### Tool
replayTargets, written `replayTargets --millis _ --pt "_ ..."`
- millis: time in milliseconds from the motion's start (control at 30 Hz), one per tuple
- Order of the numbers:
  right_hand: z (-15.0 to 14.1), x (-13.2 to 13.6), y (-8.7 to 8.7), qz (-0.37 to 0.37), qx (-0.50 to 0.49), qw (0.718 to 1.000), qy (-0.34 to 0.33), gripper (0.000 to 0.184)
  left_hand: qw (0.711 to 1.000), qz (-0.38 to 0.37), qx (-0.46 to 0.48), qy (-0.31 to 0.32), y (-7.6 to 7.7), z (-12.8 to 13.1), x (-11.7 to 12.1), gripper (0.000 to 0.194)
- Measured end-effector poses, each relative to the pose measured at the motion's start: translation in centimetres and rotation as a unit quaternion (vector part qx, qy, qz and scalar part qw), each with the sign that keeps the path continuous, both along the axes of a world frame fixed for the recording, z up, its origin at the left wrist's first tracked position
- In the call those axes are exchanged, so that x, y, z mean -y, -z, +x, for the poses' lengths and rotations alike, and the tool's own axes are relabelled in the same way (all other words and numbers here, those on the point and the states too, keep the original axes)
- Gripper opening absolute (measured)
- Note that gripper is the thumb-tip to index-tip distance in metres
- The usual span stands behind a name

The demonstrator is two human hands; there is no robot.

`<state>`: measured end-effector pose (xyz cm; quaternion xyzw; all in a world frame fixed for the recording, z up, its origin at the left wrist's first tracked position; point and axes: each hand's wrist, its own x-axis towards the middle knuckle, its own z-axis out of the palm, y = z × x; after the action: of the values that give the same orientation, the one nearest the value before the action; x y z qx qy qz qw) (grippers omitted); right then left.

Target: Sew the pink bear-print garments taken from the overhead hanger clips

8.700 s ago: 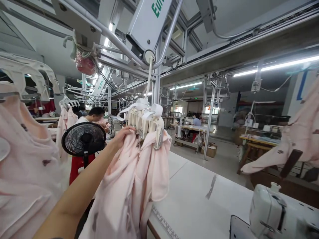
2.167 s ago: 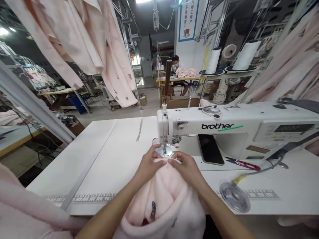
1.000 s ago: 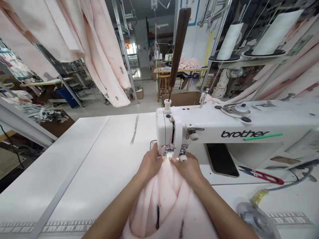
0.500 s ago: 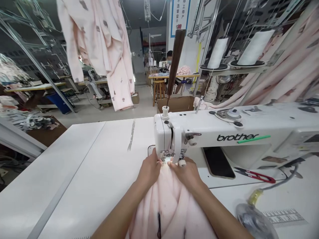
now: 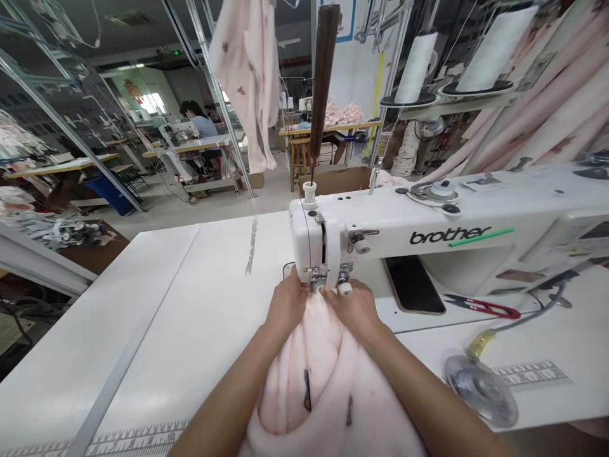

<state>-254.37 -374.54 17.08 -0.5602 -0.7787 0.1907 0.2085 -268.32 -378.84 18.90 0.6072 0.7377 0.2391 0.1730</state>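
Note:
A pale pink fleece garment with small dark marks lies bunched on the white table, its far edge under the needle of a white Brother sewing machine. My left hand pinches the fabric edge just left of the presser foot. My right hand presses and grips the fabric just right of it. Both hands have their fingers closed on the cloth, fingertips almost touching the foot.
A black phone and red thread snips lie on the machine bed. A clear round lid sits near the table's front edge. Thread cones stand behind. Pink garments hang overhead; a person sews at a far table.
Since long ago my hands left the hanging garments and brought a pink piece to the needle. In the last second the hands stayed at the foot; hanging garments slid away left-to-back.

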Motion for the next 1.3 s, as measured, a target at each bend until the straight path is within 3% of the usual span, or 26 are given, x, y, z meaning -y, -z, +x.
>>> replayTargets --millis 233,667,1133,1300 --pt "-0.2 -0.3 0.2 0.019 0.032 0.999 -0.004 0.018 0.999 -0.007 -0.034 -0.012 -0.1 0.1 -0.5 0.033" --pt "-0.4 -0.6 1.0 0.044 0.071 0.996 -0.014 0.015 0.999 0.002 -0.04 -0.023 0.0 0.2 -1.0 0.023" --pt "-0.3 -0.7 -0.1 0.004 0.009 1.0 -0.017 0.031 0.999 -0.009 -0.009 -0.038 -0.3 -0.2 -0.4 0.015" --pt "1.4 -0.6 -0.1 0.0 -0.051 0.995 -0.091 0.029 0.999 -0.01 0.006 -0.035 -0.6 -0.3 0.0 0.022"
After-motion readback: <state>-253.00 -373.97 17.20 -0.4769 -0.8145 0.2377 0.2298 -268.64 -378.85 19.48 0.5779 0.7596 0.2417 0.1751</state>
